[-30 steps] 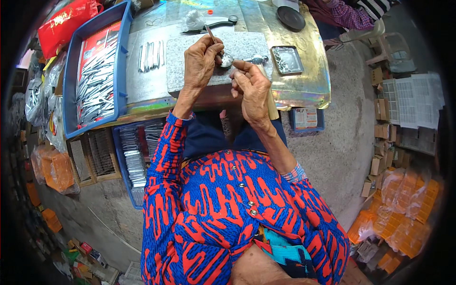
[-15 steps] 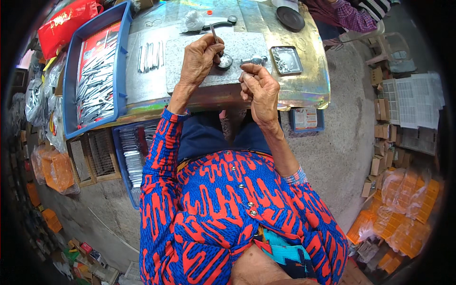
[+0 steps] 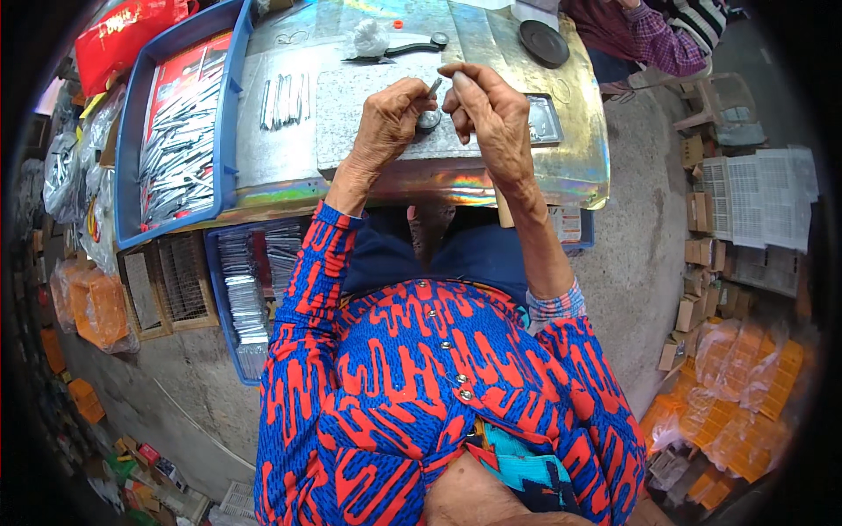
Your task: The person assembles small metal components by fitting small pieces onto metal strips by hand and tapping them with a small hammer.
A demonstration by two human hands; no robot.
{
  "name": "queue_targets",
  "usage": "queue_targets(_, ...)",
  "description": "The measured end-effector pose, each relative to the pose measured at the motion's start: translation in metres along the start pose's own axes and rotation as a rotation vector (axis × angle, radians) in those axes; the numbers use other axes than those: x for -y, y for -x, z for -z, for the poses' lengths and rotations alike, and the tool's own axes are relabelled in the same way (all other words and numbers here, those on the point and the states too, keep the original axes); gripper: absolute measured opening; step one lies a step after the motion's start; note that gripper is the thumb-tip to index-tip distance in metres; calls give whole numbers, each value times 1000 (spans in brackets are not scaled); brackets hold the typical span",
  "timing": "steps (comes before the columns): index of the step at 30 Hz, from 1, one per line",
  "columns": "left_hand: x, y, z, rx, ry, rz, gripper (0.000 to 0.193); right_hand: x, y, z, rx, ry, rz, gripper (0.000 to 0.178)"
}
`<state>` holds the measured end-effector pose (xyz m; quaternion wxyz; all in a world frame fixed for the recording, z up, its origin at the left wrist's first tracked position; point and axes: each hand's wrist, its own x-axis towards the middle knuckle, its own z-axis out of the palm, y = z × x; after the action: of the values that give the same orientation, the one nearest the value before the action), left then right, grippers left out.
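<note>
My left hand [image 3: 391, 121] pinches a short, thin metal strip [image 3: 435, 87] that points up and away over the worktable. My right hand [image 3: 496, 123] is close beside it, thumb and forefinger pressed together near the strip's tip; whatever they hold is too small to make out. Under the hands lies a small round dish [image 3: 428, 121], partly covered by my fingers. Both hands are above a grey slab [image 3: 342, 110]. A square metal tray [image 3: 545, 118] of small parts is half hidden behind my right hand. Several slim metal strips [image 3: 285, 102] lie in a row to the left.
A blue bin [image 3: 230, 131] full of metal strips stands at the table's left. Beyond the slab lie a black-handled tool [image 3: 408, 49], a crumpled clear bag [image 3: 367, 39] and a round black lid [image 3: 544, 44]. Another person's sleeve [image 3: 671, 44] shows at the far right.
Both hands have come together: my left hand moved right and nearer with the strip, its tip lowered. My right hand moved up to the strip's end, now hiding part of the tray.
</note>
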<state>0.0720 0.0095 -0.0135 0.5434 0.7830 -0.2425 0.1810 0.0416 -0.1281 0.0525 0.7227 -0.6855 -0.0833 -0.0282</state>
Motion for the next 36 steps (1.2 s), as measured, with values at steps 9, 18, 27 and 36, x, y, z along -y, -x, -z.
queue_targets(9,2,4,-2,-61,74,96,7,4,-13,-6,112,92,-104,24)
queue_targets(18,4,3,-1,-41,86,95,2,-28,20,-2,78,125,-68,23)
queue_targets(27,7,4,-2,8,96,114,2,-26,47,50,-152,989,242,31)
queue_targets(36,9,5,-2,12,141,119,5,-39,77,61,13,-238,-578,20)
